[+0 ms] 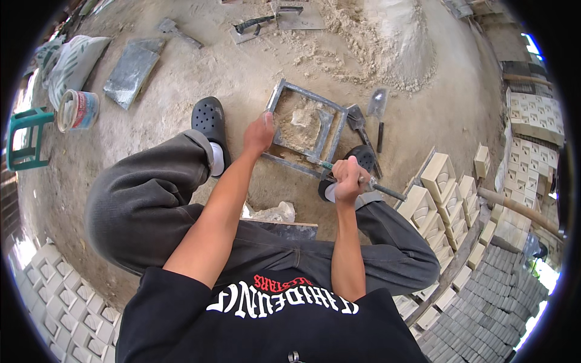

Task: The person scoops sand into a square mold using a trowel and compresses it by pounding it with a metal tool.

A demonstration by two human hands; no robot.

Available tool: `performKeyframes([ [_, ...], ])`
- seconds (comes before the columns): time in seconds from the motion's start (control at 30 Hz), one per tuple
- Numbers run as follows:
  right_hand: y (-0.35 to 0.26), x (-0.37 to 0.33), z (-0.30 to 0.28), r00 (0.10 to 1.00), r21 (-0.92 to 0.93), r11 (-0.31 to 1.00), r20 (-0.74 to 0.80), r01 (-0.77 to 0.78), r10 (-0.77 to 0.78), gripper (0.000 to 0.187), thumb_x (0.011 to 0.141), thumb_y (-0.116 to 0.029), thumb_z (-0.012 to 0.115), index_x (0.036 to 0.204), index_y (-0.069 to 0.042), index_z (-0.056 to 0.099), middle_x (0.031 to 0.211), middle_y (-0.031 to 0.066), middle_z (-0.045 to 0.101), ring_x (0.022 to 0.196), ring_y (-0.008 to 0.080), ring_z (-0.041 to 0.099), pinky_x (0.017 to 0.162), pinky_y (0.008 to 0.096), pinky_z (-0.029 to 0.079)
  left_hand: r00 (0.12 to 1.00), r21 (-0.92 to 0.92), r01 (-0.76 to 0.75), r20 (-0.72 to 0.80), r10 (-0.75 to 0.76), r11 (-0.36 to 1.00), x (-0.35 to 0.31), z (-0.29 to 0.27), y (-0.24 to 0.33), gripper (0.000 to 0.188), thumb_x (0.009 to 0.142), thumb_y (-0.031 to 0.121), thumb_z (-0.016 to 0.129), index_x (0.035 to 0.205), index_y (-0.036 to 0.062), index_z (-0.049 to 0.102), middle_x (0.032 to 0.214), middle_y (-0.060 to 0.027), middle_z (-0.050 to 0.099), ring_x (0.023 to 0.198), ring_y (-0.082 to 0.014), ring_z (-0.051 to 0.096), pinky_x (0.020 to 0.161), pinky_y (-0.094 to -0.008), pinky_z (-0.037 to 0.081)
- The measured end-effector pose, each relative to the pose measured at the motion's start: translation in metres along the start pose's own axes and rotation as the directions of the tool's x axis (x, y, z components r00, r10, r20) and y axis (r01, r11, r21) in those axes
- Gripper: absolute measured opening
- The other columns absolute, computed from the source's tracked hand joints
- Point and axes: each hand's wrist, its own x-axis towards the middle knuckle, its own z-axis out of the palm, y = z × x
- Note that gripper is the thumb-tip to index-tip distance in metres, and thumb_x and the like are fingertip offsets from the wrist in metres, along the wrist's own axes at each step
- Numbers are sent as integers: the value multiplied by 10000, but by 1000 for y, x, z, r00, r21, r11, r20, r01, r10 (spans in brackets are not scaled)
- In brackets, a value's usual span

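A square metal mould frame (pixel 311 97) lies on the ground between my feet, with pale crumbly mix (pixel 305 118) inside it. My left hand (pixel 259 133) is closed round the frame's left side. Closed as well, my right hand (pixel 349 179) grips a metal rod (pixel 389 192) at the frame's near right corner. The rod has a greenish stretch beside the fist and sticks out to the right. My fingers hide its middle. Close to the frame's right side lie a dark, flat-bladed tool (pixel 356 118) and a small trowel (pixel 377 104) with a black handle.
Pale powder is heaped (pixel 402 45) at the far right, near a plastering float (pixel 299 17). Stacked cream moulded blocks (pixel 439 175) stand by my right knee; more blocks (pixel 69 302) fill the lower left. A grey slab (pixel 133 71), bucket (pixel 78 111), and green stool (pixel 28 140) occupy the left.
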Motion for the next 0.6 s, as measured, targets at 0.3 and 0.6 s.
performKeyframes([
  [0.3, 13, -11, -7, 997, -67, 995, 29, 73, -71, 447, 989, -72, 446, 568, -8, 308, 521, 11, 350, 478, 98, 286, 463, 296, 226, 1000, -6, -2, 4, 2, 1000, -3, 4, 0, 468, 1007, 425, 281, 1158, 119, 600, 1005, -262, 651, 960, -463, 599, 850, -552, 446],
  [0.6, -3, -6, 8, 960, -412, 897, 277, 162, -46, 443, 968, -50, 431, 537, 4, 343, 513, 47, 407, 452, 124, 319, 459, 309, 242, 1000, 9, -13, 12, 13, 1000, 2, 1, 7, 465, 1005, 420, 285, 1170, 114, 593, 998, -263, 653, 958, -466, 599, 853, -554, 441],
])
